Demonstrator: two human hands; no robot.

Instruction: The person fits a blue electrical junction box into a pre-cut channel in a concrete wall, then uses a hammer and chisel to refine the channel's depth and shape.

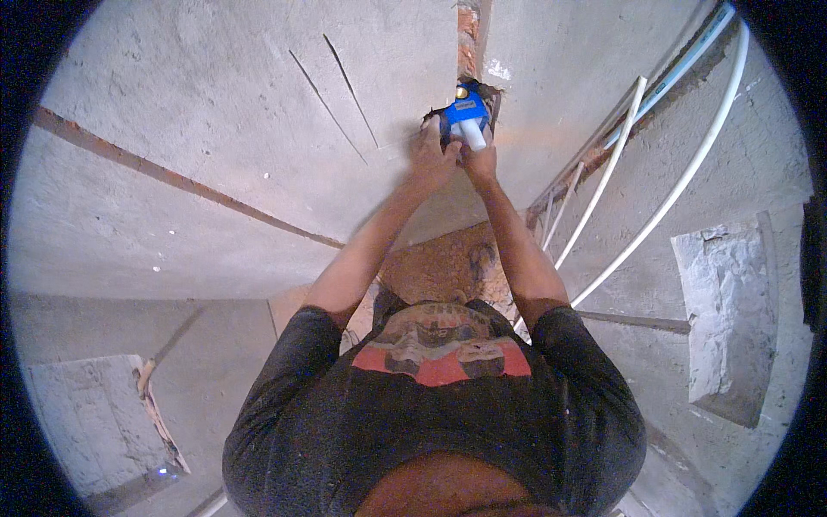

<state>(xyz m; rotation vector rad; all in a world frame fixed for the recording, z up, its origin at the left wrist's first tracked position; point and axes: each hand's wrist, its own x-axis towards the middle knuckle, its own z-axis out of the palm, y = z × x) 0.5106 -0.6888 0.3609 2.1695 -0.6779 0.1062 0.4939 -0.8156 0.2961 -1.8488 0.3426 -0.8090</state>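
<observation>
A blue-cased mixer valve (466, 109) sits in a rough recess cut into the grey plaster wall. A brass-coloured port (463, 93) shows at its top, and a white cylindrical cap (473, 135) sticks out of its front toward me. My left hand (433, 157) grips the left side of the valve, with fingers curled at its dark edge. From below and the right, my right hand (481, 161) closes on it beside the white cap. Both arms are stretched out in front of me. Some fingertips are hidden behind the valve and in the recess.
Above the recess runs a vertical chase (468, 43) with exposed brick. White pipes (668, 202) bend down on the right, beside a pale blue pipe (689, 53) in a slot. A long groove (181, 178) crosses the left wall. Brown rubble ground (437, 269) lies below.
</observation>
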